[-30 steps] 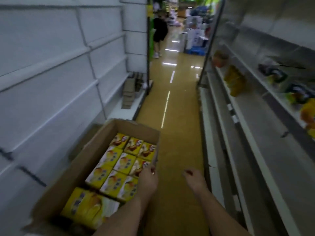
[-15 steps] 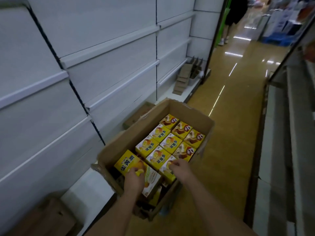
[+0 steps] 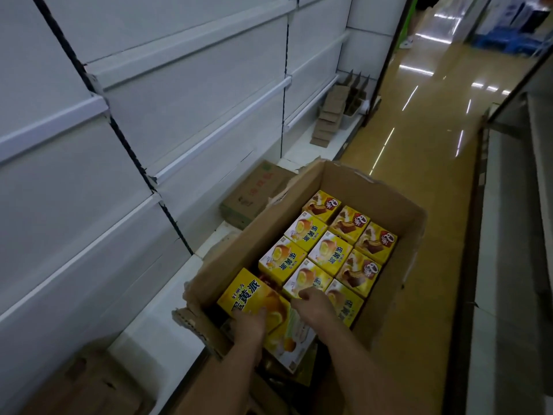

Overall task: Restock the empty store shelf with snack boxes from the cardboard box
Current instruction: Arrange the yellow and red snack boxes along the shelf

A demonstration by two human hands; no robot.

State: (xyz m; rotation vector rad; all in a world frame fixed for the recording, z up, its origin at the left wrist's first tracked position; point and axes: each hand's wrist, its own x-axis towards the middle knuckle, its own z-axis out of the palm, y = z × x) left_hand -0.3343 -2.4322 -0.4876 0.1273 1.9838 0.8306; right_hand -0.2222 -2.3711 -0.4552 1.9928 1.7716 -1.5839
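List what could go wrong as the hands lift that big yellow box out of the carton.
1. The left hand and right hand rest on top of the big box rather than under it; it may slip.
2. The small boxes sit packed right beside it, so lifting could drag or tip one.
3. The carton has a torn near edge that could snag the box or a wrist.

Left arm: bare forearm reached forward and down from the lower edge of the view.
Left hand (image 3: pixel 250 324): back up, fingers curled forward in a grip.
Right arm: bare forearm angled in from lower right.
Right hand (image 3: pixel 311 304): knuckles up, fingers bent downward, just beside the left.
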